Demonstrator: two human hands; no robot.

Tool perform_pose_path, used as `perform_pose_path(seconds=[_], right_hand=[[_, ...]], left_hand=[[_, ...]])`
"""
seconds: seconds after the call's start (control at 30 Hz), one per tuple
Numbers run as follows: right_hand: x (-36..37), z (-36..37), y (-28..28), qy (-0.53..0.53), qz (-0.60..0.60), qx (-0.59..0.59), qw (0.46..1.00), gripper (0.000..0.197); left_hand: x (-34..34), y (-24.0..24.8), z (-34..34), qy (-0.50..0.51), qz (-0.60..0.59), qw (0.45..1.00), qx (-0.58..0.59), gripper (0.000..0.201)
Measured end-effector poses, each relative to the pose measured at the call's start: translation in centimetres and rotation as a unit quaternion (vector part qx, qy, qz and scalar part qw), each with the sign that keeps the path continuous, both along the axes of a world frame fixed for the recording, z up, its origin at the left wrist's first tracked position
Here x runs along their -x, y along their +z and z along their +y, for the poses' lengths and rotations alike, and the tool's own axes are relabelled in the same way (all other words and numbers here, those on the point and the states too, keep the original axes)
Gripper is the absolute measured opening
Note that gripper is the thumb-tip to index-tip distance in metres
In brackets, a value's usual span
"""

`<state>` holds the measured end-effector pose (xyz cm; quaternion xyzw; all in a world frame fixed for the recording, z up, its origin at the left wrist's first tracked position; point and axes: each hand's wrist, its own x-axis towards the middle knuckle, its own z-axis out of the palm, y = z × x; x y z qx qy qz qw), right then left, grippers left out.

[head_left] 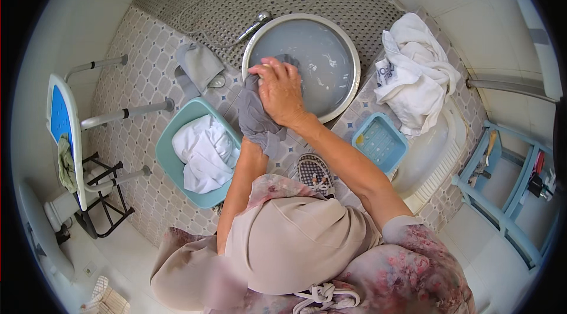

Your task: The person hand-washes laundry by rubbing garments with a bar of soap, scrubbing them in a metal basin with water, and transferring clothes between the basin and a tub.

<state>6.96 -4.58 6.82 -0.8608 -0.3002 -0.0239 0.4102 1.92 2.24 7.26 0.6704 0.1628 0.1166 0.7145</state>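
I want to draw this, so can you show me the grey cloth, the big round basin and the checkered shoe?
Grey cloth (256, 114): head view, on its bunched middle.
Big round basin (357, 70): head view, on its rim's right side.
Checkered shoe (313, 170): head view, on its top.

A bathroom: 1 squat toilet (434, 157), 1 showerhead (262, 17).

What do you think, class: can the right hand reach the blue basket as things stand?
Probably yes: the blue basket sits uncovered beside the right forearm with no visible obstacle, though the right hand would first leave the grey cloth.
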Motion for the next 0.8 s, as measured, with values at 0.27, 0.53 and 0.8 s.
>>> perform_pose_path(seconds=[0.27,0.53,0.8], right_hand=[[-4.9,-2.3,-11.1,-0.099,0.386,-0.224,0.889,0.031],[-6.7,-5.5,-3.4,-0.111,0.696,-0.375,0.602,0.024],[-8.3,-6.4,1.3,-0.103,0.685,-0.375,0.616,0.034]], left_hand=[[-2.0,0.1,0.6,-0.096,-0.027,0.981,-0.165,0.043],[-0.5,1.9,3.1,-0.057,0.112,0.986,0.113,0.05],[-1.8,2.3,1.2,-0.163,-0.023,0.96,-0.227,0.054]])
